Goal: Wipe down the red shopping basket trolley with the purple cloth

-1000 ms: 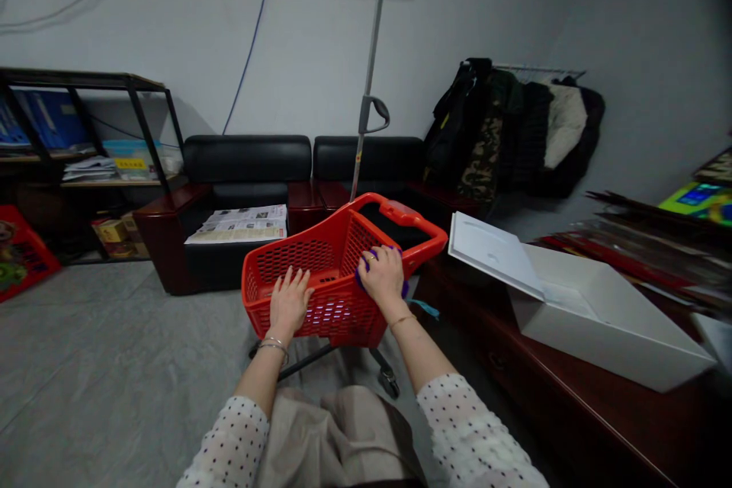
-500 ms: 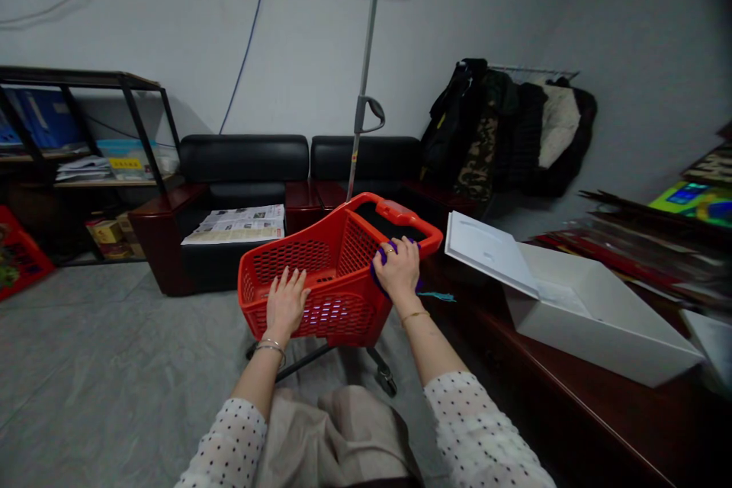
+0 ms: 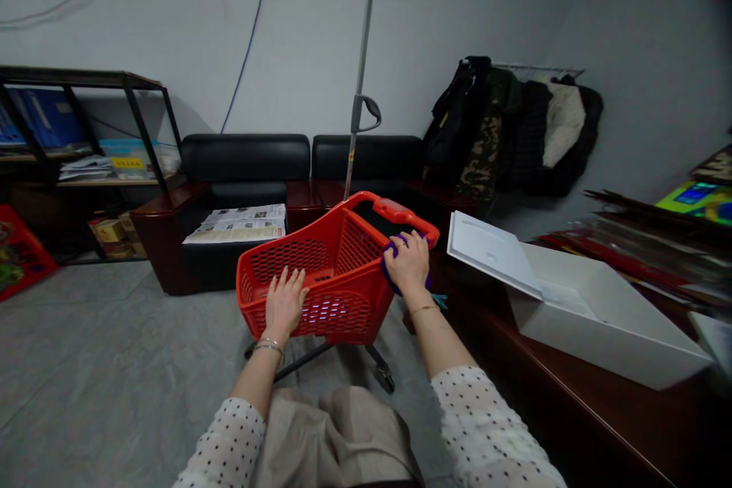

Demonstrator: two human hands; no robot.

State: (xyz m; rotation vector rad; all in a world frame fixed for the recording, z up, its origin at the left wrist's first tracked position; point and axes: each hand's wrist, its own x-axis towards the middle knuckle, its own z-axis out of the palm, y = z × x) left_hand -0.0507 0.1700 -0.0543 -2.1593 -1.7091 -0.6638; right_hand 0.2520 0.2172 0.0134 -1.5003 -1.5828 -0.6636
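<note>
A red plastic shopping cart [image 3: 320, 267] on small wheels stands on the grey floor in front of me. My left hand [image 3: 284, 303] lies flat on its near rim, fingers stretched out and holding nothing. My right hand [image 3: 408, 263] presses a purple cloth [image 3: 390, 271] against the right side of the cart, just below its red handle [image 3: 400, 212]. Most of the cloth is hidden under that hand.
An open white box [image 3: 595, 313] with its lid raised rests on the dark wooden table [image 3: 583, 404] at the right. Two black armchairs [image 3: 240, 168] with a newspaper [image 3: 240, 223] stand behind the cart. A metal pole [image 3: 359, 84], a shelf [image 3: 85, 137] and hanging coats [image 3: 515, 130] line the wall.
My right hand slid the purple cloth up and to the right along the cart's side toward the handle. My left hand stayed on the near rim.
</note>
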